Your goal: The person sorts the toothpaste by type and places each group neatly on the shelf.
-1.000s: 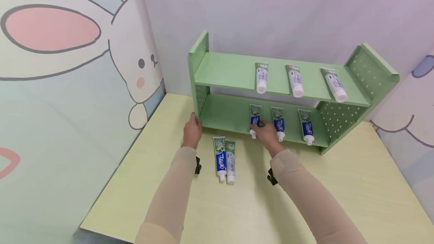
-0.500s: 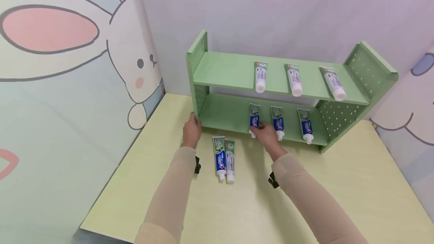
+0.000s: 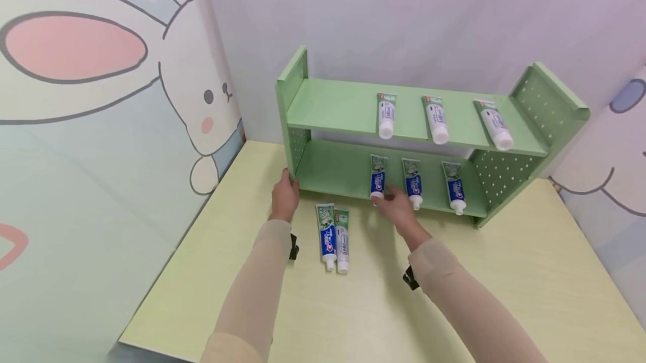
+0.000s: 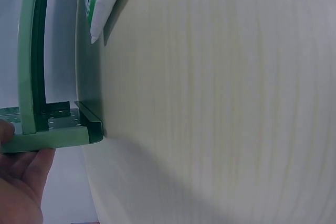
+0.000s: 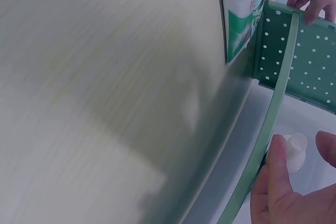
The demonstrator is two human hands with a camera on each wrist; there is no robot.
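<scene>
Left hand: the left hand (image 3: 285,197) grips the lower left front corner of the green shelf rack (image 3: 323,113), fingers curled round the side panel's edge; the left wrist view shows fingers (image 4: 23,169) pressed against the underside of that corner.
Loose tubes: two toothpaste tubes (image 3: 333,235) lie side by side, touching, on the pale yellow-green table (image 3: 530,273), caps toward the person, between the two forearms and just in front of the rack.
Right hand: the right hand (image 3: 398,206) is at the front edge of the lower shelf, on the cap end of the blue toothpaste tube (image 3: 377,179); in the right wrist view thumb and fingers (image 5: 275,174) stand either side of the white cap, close to it, but whether they pinch it cannot be told.
Lower shelf: the blue tube lies leftmost of three, caps forward; two more blue tubes (image 3: 434,183) lie to its right, apart.
Upper shelf: three white toothpaste tubes (image 3: 438,119) lie spaced along its right half, caps forward.
Backdrop: a rabbit-cartoon wall panel (image 3: 101,99) stands at the left.
</scene>
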